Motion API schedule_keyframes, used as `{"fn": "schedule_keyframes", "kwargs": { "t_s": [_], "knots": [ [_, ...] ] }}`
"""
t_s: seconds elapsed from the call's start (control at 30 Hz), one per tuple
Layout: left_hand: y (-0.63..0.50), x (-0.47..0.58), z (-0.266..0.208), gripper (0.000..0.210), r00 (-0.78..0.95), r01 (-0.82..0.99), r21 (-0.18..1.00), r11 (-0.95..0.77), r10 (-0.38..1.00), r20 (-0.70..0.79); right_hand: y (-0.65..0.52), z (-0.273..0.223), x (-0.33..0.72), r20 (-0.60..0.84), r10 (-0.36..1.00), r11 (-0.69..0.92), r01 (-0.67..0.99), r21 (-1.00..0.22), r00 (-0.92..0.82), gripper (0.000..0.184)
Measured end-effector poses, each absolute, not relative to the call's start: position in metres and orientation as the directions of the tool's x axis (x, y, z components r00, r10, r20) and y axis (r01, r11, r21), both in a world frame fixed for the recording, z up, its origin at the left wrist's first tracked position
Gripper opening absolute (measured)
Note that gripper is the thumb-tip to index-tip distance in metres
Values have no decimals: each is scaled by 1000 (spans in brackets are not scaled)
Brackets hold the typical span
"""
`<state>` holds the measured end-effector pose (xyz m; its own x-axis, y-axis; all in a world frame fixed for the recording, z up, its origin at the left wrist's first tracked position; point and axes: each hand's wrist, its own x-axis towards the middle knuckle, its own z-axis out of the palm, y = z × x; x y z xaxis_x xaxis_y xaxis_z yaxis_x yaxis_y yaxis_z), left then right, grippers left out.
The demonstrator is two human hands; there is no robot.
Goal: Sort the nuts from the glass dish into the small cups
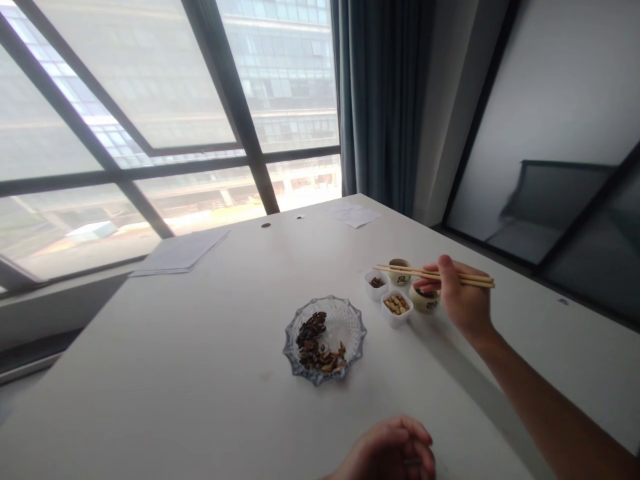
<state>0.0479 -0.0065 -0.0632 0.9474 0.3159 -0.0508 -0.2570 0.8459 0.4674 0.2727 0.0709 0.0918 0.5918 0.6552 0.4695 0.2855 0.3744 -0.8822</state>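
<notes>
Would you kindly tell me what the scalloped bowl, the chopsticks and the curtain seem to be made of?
Scalloped bowl: glossy clear glass, or possibly plastic; it is see-through with a cut-looking pattern.
Chopsticks: probably wood or bamboo, fairly plain finish, judging by their pale tan colour.
Curtain: most likely woven fabric with a matt blue finish, as it hangs in soft vertical folds.

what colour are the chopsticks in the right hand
The chopsticks are a light yellowish tan, seen best in the head view.
</notes>
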Motion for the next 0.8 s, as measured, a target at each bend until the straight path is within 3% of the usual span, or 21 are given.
{"fn": "schedule_keyframes", "kwargs": {
  "t_s": [0.17, 0.5, 0.8],
  "knots": [
    [-5, 49, -64, 38, 948, -240, 455, 857, 309, -82, 55, 100, 237, 434, 685, 415, 176, -892, 585, 52],
    [-9, 57, -61, 47, 945, -199, 452, 869, 292, -145, 41, 36, 200, 272, 902, 294, -17, -956, 334, 50],
    [-8, 61, -60, 45, 945, -190, 441, 877, 286, -160, 39, 20, 176, 382, 920, 383, 5, -924, 85, 41]
  ]
}}
